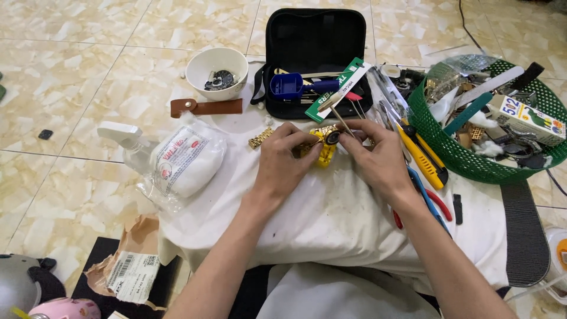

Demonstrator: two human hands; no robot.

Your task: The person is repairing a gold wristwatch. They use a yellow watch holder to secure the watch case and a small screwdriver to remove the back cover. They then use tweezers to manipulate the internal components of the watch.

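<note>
here both hands (331, 150) crowd the yellow holder (323, 155) mid-cloth.

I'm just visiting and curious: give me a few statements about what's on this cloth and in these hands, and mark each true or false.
1. Both hands, left hand and right hand, meet at a gold watch on a yellow holder. True.
2. The white bowl is empty. False: dark small parts lie in it.
3. The green basket sits on the person's right. True.
4. The black zip case is closed. False: it lies open with a blue tool inside.
</note>
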